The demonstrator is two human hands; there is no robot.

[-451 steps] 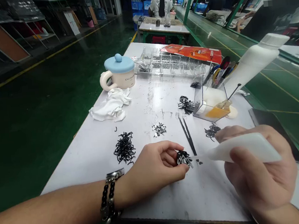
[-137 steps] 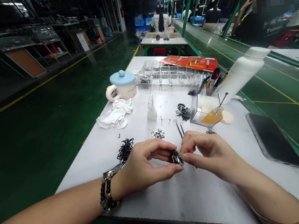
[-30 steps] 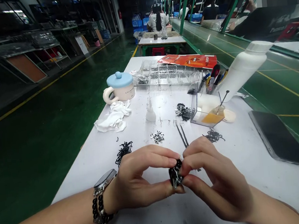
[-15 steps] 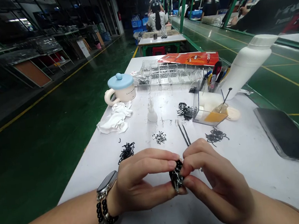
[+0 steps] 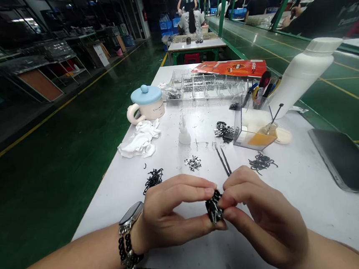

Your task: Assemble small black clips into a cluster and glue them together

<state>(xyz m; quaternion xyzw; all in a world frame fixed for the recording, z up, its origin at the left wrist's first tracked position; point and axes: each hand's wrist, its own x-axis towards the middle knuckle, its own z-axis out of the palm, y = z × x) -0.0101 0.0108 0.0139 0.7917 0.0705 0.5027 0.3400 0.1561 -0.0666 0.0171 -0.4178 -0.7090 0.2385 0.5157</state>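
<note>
Your fingers on both hands are curled and pinching, your left hand [image 5: 169, 217] and right hand [image 5: 264, 217] grasping a black-and-silver clump of small metal pieces [image 5: 214, 207] from either side, low over the table. Just beyond your fingertips lie slim black tweezers [image 5: 223, 160], untouched. Loose heaps remain spread across the white tabletop [image 5: 332, 226]: a heap of curled black pieces [image 5: 154, 180] to the left, a small scatter of silver pieces [image 5: 192, 163] at centre, a mixed black-and-silver heap [image 5: 224, 131] above it, and another curled black heap [image 5: 262, 163] to the right. At the far end, a clear plastic compartment tray [image 5: 205, 88] holds small dark parts in its cells. A crumpled white cloth [image 5: 139, 145] sits near the table's left edge, where little room remains. The open space lies at lower right, before a dark tablet [image 5: 347, 161] near the right edge.
</note>
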